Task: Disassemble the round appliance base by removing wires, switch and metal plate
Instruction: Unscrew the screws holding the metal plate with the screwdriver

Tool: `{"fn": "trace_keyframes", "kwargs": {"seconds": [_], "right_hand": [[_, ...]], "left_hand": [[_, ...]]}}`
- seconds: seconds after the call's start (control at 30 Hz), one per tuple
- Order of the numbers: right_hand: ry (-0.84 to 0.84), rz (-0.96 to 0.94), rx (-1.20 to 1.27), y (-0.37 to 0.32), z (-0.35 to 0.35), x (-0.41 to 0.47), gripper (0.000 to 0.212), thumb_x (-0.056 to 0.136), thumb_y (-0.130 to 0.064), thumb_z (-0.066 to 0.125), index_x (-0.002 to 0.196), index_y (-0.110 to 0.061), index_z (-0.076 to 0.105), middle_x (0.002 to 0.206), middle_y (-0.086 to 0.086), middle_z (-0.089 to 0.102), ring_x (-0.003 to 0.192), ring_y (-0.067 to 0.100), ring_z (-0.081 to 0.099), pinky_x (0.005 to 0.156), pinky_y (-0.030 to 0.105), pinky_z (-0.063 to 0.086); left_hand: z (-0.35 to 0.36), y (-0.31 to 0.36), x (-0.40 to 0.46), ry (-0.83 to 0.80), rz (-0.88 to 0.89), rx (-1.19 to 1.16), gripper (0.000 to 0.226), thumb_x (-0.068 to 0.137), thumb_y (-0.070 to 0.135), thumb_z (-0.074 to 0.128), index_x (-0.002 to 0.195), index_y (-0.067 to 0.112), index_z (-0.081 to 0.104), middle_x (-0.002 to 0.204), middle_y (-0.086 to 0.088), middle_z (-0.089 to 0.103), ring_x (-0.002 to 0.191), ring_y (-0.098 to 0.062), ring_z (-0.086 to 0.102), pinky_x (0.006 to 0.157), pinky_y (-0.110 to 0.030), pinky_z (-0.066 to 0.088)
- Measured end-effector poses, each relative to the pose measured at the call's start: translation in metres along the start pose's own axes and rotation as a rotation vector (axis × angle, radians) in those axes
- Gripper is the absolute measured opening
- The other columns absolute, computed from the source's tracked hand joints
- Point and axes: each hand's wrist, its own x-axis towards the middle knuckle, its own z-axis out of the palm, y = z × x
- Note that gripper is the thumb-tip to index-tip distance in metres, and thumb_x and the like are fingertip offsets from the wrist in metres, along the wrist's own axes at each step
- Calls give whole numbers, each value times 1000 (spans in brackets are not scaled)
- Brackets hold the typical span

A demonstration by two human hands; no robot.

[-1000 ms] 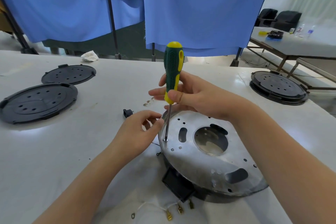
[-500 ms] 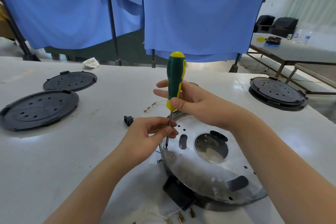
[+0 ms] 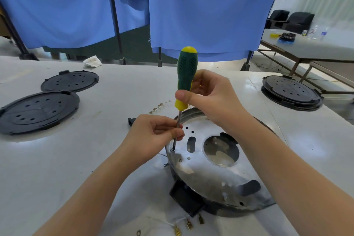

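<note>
Round appliance base (image 3: 220, 205) sits near the front edge of the tabletop (image 3: 57, 168), right of centre, with the metal plate (image 3: 206, 176) on top, shiny side up, tilted down toward the front. Right hand (image 3: 212, 97) is wrapped around the lower handle of a green-and-yellow screwdriver (image 3: 184, 78), held near upright. Left hand (image 3: 151, 138) pinches the bare shaft just above the tip. The tip is seated on a screw (image 3: 173, 150) at the plate's left rim.

Step in hand, by my read: backing out a plate screw. To do it well, keep the shaft square to the screw head and press down before turning, or the tip may cam out and chew the head. The left-hand pinch should only guide the shaft, loose enough to let it spin. Nothing pins the base down, so it could rotate or rock; go slow on the first turn.

Black switch housing (image 3: 186, 198) pokes out at the base's front side. Wires with brass terminals (image 3: 188, 223) lie loose on the tabletop just in front of it. Whether they are fully free, cannot tell.

Black round covers (image 3: 38, 110) lie toward the left edge, with another stack (image 3: 291, 92) at the far right. Small loose hardware (image 3: 156, 108) lies just behind the base, a handy spot for the screw.
</note>
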Motion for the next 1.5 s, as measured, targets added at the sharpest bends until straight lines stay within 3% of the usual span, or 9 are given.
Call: {"fn": "trace_keyframes", "kwargs": {"seconds": [0.23, 0.4, 0.57, 0.73, 0.83, 0.93, 1.27, 1.4, 1.5], "right_hand": [[-213, 48, 136, -3, -4, -6, 31, 94, 2, 54, 122, -12, 50, 104, 4, 72, 100, 19, 70, 84, 29, 56], [-71, -29, -58, -4, 4, -6, 37, 81, -20, 76, 114, -26, 59, 92, -5, 67, 88, 6, 65, 77, 26, 57], [-59, -42, 13, -7, -1, -4, 34, 72, -8, 82, 97, -23, 65, 73, -7, 68, 68, 10, 67, 68, 24, 58], [-207, 14, 118, -8, 0, -5, 30, 86, 2, 64, 111, -12, 57, 101, 2, 73, 95, 19, 72, 80, 30, 57], [-273, 23, 70, -11, 3, -7, 35, 94, 5, 51, 125, -11, 50, 114, 2, 68, 106, 14, 68, 87, 27, 55], [-283, 28, 12, -11, 4, -7, 35, 97, 2, 46, 131, -9, 48, 122, 2, 63, 110, 12, 65, 93, 28, 53], [-67, 57, -114, -4, 4, -6, 49, 76, -36, 77, 122, -33, 61, 75, -18, 65, 81, 2, 67, 79, 22, 57], [-24, 35, -56, -3, 2, -4, 38, 70, -23, 85, 103, -25, 67, 73, -3, 67, 66, 8, 68, 71, 27, 60], [-53, 56, 85, -4, -2, -3, 33, 73, -6, 80, 101, -16, 64, 84, 2, 75, 75, 20, 73, 72, 30, 59]], "left_hand": [[1, 0, 2, 44, 1, 28, 13, 65, 12, 86, 66, 15, 73, 67, -5, 75, 63, -19, 73, 61, -18, 56], [4, 0, 1, 50, 75, 71, 17, 63, 14, 87, 61, 21, 71, 64, 0, 73, 60, -13, 72, 58, -13, 52], [3, -2, 0, 59, 102, 83, 19, 58, 26, 88, 63, 20, 70, 65, 0, 73, 61, -13, 71, 60, -14, 52], [-1, -2, -1, -18, 75, 44, 19, 60, 42, 77, 74, 29, 76, 77, 6, 76, 74, -10, 73, 71, -16, 54], [-6, -1, -6, -133, 73, 9, 16, 83, 28, 65, 96, 31, 73, 93, 8, 77, 93, -9, 72, 87, -16, 51], [-7, -2, -8, -108, 82, 10, 24, 92, 3, 58, 97, 23, 71, 89, 5, 77, 89, -11, 73, 82, -15, 52], [4, -4, -1, 75, 133, 81, 27, 68, 13, 83, 71, 38, 74, 68, 8, 74, 67, -9, 71, 69, -13, 52], [3, -8, 1, 102, 120, 93, 19, 65, 19, 86, 72, 32, 74, 68, 7, 73, 67, -9, 69, 70, -15, 53], [1, -8, 3, 93, 102, 85, 18, 62, 25, 87, 71, 28, 72, 68, 5, 71, 67, -11, 67, 68, -19, 52]]}}
